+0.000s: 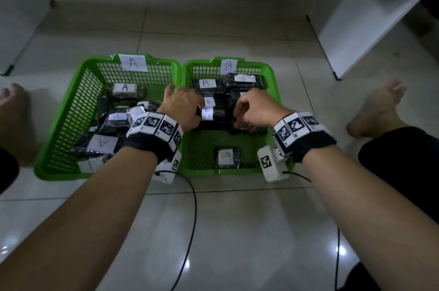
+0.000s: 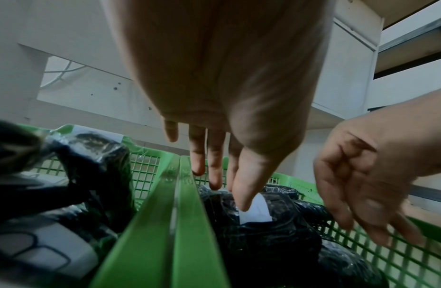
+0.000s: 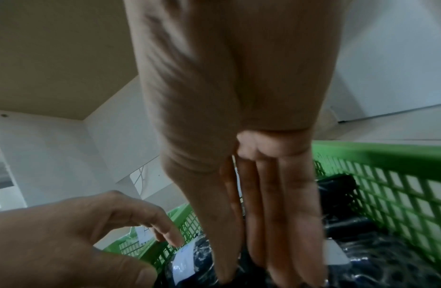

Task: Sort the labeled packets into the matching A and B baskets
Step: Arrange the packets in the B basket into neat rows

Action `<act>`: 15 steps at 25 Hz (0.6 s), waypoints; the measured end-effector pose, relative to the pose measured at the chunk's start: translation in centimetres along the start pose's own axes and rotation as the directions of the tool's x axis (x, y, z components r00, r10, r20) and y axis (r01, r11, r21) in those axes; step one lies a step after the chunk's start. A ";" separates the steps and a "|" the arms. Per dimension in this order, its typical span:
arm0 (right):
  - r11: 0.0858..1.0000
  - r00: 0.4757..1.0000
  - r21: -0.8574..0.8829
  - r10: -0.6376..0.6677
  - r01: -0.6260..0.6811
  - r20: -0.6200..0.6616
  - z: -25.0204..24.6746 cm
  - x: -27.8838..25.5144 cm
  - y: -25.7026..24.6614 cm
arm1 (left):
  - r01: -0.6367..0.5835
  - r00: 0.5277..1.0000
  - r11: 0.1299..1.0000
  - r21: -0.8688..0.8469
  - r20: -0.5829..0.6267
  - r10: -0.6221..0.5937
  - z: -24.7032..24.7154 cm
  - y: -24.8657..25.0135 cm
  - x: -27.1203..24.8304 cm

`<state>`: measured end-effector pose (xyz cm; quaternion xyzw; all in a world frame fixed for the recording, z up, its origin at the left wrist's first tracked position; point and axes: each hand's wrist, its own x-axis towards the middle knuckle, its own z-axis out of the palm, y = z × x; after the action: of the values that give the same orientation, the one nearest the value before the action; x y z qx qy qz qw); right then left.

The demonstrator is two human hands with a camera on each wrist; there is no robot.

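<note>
Two green baskets stand side by side on the tiled floor: basket A (image 1: 59,110) on the left and basket B (image 1: 228,172) on the right, each with a paper letter on its far wall. Both hands reach into the middle of basket B over a black packet (image 1: 215,114) with a white B label. My left hand (image 1: 198,112) has straight fingers, and its thumb tip touches the label of the packet (image 2: 264,243). My right hand (image 1: 237,114) points its fingers (image 3: 295,233) down onto the packet's right end. Neither hand visibly closes round it.
Basket B also holds B packets at the back (image 1: 206,84) and one near the front (image 1: 225,156). Basket A holds several A packets (image 1: 102,143). Wrist camera cables (image 1: 192,207) trail over the floor. Bare feet (image 1: 380,105) flank the baskets, and a white cabinet (image 1: 368,17) stands at the right.
</note>
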<state>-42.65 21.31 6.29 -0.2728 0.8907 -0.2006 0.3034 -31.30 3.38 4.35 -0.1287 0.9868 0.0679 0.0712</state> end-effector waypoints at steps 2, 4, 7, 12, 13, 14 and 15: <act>0.996 0.982 -0.079 0.052 -0.038 0.180 0.0 -1.2 0.2 | -0.015 1.000 1.000 -0.005 -0.019 0.015 -0.2 0.3 -0.1; 0.977 0.947 -0.212 0.087 -0.021 0.308 0.2 -2.1 0.8 | -0.083 0.996 0.995 -0.046 -0.033 0.081 -0.1 0.9 -0.2; 0.898 0.924 -0.439 0.150 0.021 0.352 -0.2 -2.9 1.5 | -0.164 0.978 0.982 -0.095 0.115 0.175 0.2 1.9 -0.3; 0.793 0.844 -0.604 0.271 0.077 0.463 0.2 -3.6 2.1 | -0.105 0.967 0.993 -0.060 0.226 0.116 0.6 2.9 -0.4; 0.792 0.837 -0.604 0.269 0.088 0.476 0.6 -3.5 2.1 | -0.108 0.965 0.993 -0.044 0.234 0.116 0.4 3.1 -0.5; 0.803 0.839 -0.589 0.256 0.092 0.480 0.8 -3.4 2.1 | -0.123 0.969 0.992 -0.028 0.211 0.126 0.0 3.5 -0.7; 0.818 0.848 -0.567 0.231 0.095 0.476 0.8 -3.3 2.1 | -0.145 0.977 0.989 -0.027 0.152 0.147 -0.4 3.9 -0.8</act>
<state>-40.69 24.80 6.02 -0.3615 0.8012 0.1687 0.4460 -31.66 7.23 5.32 -0.0509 0.9846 0.0906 0.1407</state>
